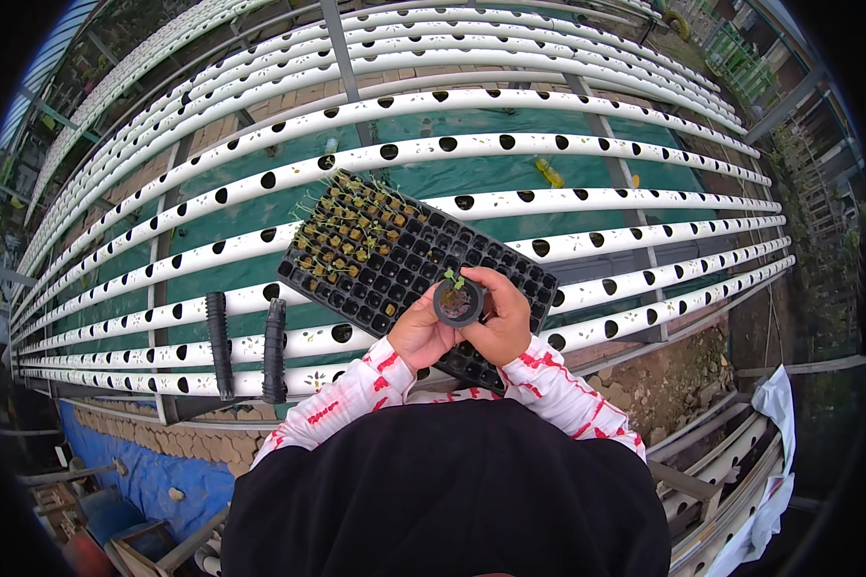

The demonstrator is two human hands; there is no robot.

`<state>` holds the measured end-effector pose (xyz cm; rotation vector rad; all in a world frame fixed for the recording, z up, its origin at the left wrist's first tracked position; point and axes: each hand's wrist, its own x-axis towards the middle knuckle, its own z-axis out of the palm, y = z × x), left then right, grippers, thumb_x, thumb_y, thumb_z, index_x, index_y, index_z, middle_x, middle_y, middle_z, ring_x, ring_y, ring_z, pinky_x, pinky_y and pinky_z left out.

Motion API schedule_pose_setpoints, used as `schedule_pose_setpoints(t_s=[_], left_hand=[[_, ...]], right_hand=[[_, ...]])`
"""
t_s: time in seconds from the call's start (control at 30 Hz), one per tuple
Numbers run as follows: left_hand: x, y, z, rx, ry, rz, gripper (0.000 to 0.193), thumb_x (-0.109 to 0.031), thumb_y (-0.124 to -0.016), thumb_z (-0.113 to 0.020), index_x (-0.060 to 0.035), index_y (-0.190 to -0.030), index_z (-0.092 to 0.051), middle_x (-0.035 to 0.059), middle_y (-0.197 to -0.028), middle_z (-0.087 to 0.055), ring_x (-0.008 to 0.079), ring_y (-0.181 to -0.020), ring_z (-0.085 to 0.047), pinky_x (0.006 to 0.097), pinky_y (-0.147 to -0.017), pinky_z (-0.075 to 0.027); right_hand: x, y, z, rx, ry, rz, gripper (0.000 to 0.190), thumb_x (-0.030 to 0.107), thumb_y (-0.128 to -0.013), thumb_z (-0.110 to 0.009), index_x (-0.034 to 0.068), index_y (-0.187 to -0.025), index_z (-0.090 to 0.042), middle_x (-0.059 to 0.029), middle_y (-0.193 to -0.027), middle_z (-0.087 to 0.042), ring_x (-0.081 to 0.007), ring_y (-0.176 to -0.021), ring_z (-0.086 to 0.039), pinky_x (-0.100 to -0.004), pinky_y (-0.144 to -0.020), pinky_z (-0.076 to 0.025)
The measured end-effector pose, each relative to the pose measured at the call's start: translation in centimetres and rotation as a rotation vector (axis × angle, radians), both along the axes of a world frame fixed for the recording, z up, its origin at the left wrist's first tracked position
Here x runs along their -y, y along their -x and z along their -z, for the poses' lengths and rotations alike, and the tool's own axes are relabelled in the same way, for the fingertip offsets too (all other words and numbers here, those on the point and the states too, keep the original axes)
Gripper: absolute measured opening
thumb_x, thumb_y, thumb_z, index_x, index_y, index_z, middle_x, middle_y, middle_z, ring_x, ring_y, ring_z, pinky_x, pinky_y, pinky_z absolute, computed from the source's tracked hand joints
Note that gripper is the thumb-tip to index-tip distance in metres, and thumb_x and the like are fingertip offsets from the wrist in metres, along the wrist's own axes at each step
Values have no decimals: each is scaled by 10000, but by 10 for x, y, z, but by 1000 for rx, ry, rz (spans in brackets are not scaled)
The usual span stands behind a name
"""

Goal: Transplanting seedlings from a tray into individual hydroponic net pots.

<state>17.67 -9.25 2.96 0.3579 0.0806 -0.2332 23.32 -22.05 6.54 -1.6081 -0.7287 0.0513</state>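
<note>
A small black net pot with a green seedling in it is held between both hands, above a black plastic seedling tray. My left hand grips the pot's left side, my right hand its right side and rim. The tray lies at a slant across the white pipes. Its upper left cells hold sprouts in brownish plugs; many other cells show no plug. Part of the tray is hidden under the hands.
White hydroponic pipes with round holes run across the view. Two stacks of black net pots, one left and one nearer, lie on the near pipes. Green sheeting with a yellow bottle lies below. A blue tarpaulin covers ground lower left.
</note>
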Motion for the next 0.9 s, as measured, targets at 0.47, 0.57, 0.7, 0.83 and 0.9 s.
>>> schedule_pose_setpoints(t_s=[0.47, 0.57, 0.7, 0.83, 0.9], left_hand=[[-10, 1, 3, -65, -214, -61, 410, -148, -848, -583, -114, -1222, -420, 43, -1126, -528, 151, -1008, -540, 351, -847, -456], [-17, 7, 5, -42, -364, -154, 505, -204, -853, -587, -106, -1291, -355, 53, -1196, -482, 142, -1096, -472, 343, -911, -399], [-28, 11, -8, 214, -730, -228, 679, -237, -771, -688, -58, -1316, -326, 66, -1263, -426, 174, -1172, -399, 342, -969, -342], [-36, 12, -10, 315, -820, -210, 764, -132, -666, -773, -27, -1292, -346, 75, -1244, -440, 184, -1159, -412, 345, -965, -352], [-42, 14, -3, 311, -885, -184, 713, -94, -667, -767, -20, -1258, -375, 77, -1212, -459, 167, -1102, -461, 319, -936, -384]], right_hand=[[-2, -2, -5, 251, 16, 28, 467, -17, -606, -628, 31, -1058, -523, -134, -981, -588, -314, -882, -566, -355, -767, -455], [0, -6, -3, 232, 118, 66, 500, -11, -621, -679, 21, -1088, -503, -118, -953, -545, -228, -837, -566, -272, -695, -461], [-4, -4, -8, 232, 212, 79, 510, -9, -590, -665, 22, -1076, -514, -131, -949, -553, -275, -856, -559, -323, -734, -450], [-11, 2, -8, 238, 263, 18, 530, 0, -581, -663, 35, -1089, -515, -145, -976, -555, -319, -893, -546, -370, -796, -435], [-18, 9, -6, 222, 259, 39, 533, 4, -583, -667, 40, -1093, -516, -146, -987, -556, -321, -903, -545, -369, -805, -434]])
